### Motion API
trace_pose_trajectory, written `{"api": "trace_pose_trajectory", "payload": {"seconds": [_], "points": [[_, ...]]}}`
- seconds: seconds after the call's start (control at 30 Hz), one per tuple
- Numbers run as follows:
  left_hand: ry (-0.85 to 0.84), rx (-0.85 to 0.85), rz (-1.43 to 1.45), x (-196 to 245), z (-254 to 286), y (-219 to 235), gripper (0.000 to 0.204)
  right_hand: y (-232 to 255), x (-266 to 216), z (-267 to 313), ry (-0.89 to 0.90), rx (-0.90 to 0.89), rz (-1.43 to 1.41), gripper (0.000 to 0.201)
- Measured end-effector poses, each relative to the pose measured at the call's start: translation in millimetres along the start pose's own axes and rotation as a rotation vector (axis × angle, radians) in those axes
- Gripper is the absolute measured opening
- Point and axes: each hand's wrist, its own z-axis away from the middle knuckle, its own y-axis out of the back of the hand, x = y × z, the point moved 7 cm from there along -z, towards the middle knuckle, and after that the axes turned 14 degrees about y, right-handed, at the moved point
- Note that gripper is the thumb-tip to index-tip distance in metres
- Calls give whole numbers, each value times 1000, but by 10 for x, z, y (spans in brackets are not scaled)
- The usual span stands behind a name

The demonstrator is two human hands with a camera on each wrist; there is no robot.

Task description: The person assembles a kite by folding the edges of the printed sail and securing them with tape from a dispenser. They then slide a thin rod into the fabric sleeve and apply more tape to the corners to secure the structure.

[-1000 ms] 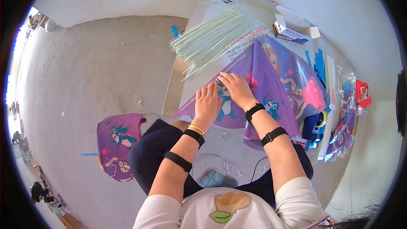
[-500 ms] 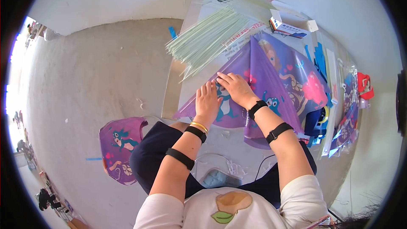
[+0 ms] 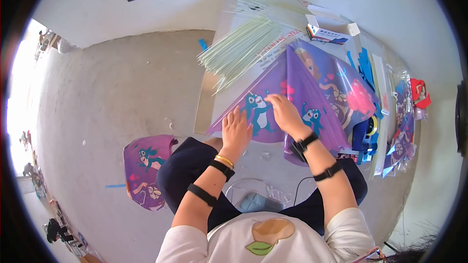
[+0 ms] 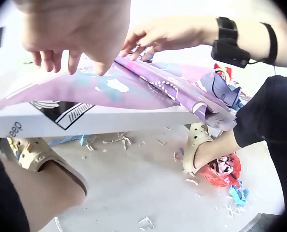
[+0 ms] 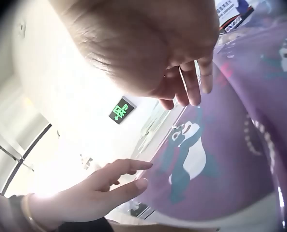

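- Left grip (image 3: 236, 129) and right grip (image 3: 287, 117): fingers relaxed, unclenched.
- Glossy purple sheet (image 3: 274, 129), partly folded, lies beneath both.
- Thin, straight, pale rods (image 3: 239, 51) lie beyond them.
- Left wrist view alone shows holed cream clogs (image 4: 196, 140) below.

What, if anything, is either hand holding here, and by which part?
Nothing is held: the left hand and right hand are over the purple sheet, neither gripping it.

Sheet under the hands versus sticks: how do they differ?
The sheet is purple and printed; the sticks are pale and plain. The sheet is broad, with a long fold; the sticks are many, thin and straight, in a loose pile. Both rest on the same surface.
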Motion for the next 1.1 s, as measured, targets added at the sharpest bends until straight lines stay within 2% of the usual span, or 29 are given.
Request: {"api": "trace_pose_trajectory", "payload": {"seconds": [0.1, 0.27, 0.33, 0.37, 0.43, 0.57, 0.67, 0.73, 0.97, 1.07, 1.1], "points": [[54, -12, -11, -196, 244, 76, 61, 71, -264, 513, -192, -43, -216, 28], [79, 19, -14, -382, 261, 55, 63, 169, -721, 1200, -253, -54, -273, 24], [-33, 27, -11, -325, 169, 61, 68, 180, -883, 1373, -281, -63, -283, 24], [-36, 33, -9, -335, 110, 54, 68, 190, -963, 1438, -292, -68, -294, 24], [-25, -110, -97, -377, 32, -109, 75, 217, -1094, 1526, -305, -67, -304, 24], [-66, -59, -120, -430, 78, -190, 75, 217, -1202, 1664, -347, -104, -333, 25], [-31, -79, -85, -443, 54, -103, 75, 252, -1289, 1698, -342, -112, -314, 26], [-26, -168, -87, -472, 49, -58, 75, 267, -1311, 1699, -334, -117, -295, 26], [23, -159, -198, -604, 319, -133, 82, 162, -1332, 1872, -371, -152, -314, 25], [52, -84, -169, -579, 348, -92, 85, 186, -1387, 1895, -353, -161, -300, 24], [70, -119, -183, -588, 389, -103, 86, 200, -1410, 1904, -352, -156, -299, 24]]}}
